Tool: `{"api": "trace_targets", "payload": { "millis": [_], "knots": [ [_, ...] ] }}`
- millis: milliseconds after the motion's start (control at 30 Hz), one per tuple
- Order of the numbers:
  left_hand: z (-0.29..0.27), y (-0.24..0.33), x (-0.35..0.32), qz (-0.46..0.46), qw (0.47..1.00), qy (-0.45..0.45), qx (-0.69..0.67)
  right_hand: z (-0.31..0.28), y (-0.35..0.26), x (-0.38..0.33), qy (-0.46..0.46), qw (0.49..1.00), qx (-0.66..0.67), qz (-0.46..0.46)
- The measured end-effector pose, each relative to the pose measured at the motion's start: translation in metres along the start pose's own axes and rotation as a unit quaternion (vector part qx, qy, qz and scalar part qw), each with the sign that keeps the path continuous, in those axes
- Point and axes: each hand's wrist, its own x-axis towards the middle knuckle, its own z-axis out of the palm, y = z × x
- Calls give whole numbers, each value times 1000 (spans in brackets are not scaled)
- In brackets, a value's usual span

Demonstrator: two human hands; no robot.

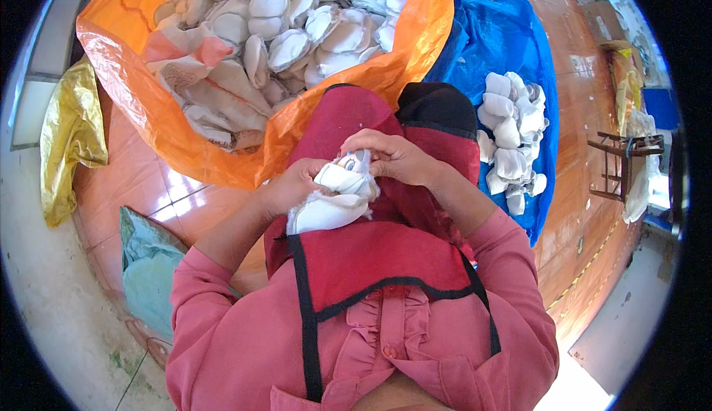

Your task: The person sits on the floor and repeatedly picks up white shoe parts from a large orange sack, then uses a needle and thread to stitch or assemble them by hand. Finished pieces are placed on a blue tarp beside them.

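Over my lap I hold a white padded fabric piece [328,212] with fuzzy, frayed edges and rounded, puffed sections. My left hand [294,185] grips its left side, fingers closed around the edge. At the upper right end of the piece, the fingers of my right hand [391,156] are pinched together on it. A small grey, ring-like detail shows near those fingertips, too small to make out. Part of the piece is covered by my fingers.
Ahead lies a big orange sack [423,25] opened around a heap of similar white pads [289,49]. To the right, a blue sheet [535,205] bears a smaller pile of puffed white pieces [508,135]. Yellow [70,144] and green sacks [148,262] lie left; a wooden stool [621,160] stands right.
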Motion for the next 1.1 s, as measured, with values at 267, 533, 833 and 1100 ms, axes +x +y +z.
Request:
{"api": "trace_targets", "payload": {
  "millis": [267,533,833,1100],
  "knots": [
    [13,-1,-4,25,986,-11,-162,24,1,10,16,987,157,1],
    [12,-8,3,161,954,-23,-252,38,0,25,66,987,126,-73],
    [14,-41,6,205,965,164,-9,43,5,20,194,981,-1,-3],
    [9,-5,6,313,785,185,502,22,28,2,195,973,-86,88]
  ]
}}
